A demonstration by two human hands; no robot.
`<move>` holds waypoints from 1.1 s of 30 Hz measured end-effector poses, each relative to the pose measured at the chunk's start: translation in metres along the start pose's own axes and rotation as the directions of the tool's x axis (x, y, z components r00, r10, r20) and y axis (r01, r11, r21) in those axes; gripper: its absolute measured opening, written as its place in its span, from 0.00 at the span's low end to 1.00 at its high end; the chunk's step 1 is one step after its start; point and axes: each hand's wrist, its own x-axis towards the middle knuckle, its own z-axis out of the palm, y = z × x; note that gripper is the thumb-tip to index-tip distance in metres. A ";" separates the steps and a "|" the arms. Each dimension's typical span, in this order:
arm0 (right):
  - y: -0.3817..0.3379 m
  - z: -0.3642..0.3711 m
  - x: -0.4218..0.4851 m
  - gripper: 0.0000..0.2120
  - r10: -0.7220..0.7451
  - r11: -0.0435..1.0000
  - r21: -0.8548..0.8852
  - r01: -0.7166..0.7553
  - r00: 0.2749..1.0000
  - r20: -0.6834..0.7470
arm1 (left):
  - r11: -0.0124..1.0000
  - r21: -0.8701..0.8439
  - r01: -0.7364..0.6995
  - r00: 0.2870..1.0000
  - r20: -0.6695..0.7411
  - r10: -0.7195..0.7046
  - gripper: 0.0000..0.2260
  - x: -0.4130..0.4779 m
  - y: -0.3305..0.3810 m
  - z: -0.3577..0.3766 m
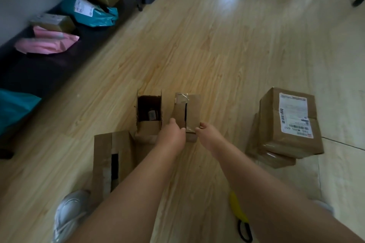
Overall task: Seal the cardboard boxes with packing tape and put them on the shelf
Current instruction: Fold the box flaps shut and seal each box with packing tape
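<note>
A small cardboard box (187, 112) stands on the wooden floor with its top flaps nearly together, a dark gap between them and a strip of clear tape at its far end. My left hand (172, 134) grips its near left edge. At the near right edge my right hand (206, 132) holds the same box. Just left of it an open box (149, 112) shows a dark inside with a small item. Nearer me, a third box (112, 162) has its flaps partly apart. No tape roll can be made out.
Two stacked sealed boxes (286, 126) with a shipping label stand at the right. A low dark shelf (49, 65) along the left wall bears boxes plus pink and teal mailer bags. Yellow-handled scissors (240, 217) lie by my right arm; my shoe (69, 213) is at lower left.
</note>
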 end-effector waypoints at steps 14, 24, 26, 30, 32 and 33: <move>0.036 -0.028 -0.059 0.15 -0.019 1.000 0.013 0.019 0.999 -0.049 | 0.978 -0.205 -0.040 0.999 -0.022 0.037 0.20 -0.066 -0.011 0.017; 0.107 -0.009 -0.125 0.17 0.024 0.998 -0.060 -0.024 1.000 -0.001 | 0.931 -0.360 0.058 0.998 0.048 -0.044 0.10 -0.135 -0.058 0.053; 0.119 -0.007 -0.132 0.17 0.019 0.993 -0.116 -0.019 1.000 0.004 | 0.919 -0.386 0.079 0.995 0.084 -0.050 0.06 -0.143 -0.065 0.058; 0.134 -0.001 -0.142 0.22 0.019 0.992 -0.124 -0.018 1.000 0.003 | 0.888 -0.442 0.129 0.984 0.168 -0.060 0.05 -0.149 -0.079 0.066; 0.135 0.001 -0.146 0.23 -0.010 0.991 -0.135 0.008 1.000 -0.011 | 0.848 -0.503 0.167 0.978 0.194 -0.077 0.05 -0.148 -0.087 0.067; 0.135 0.002 -0.148 0.24 -0.018 0.991 -0.132 0.016 1.000 -0.012 | 0.838 -0.518 0.172 0.977 0.199 -0.077 0.06 -0.148 -0.091 0.069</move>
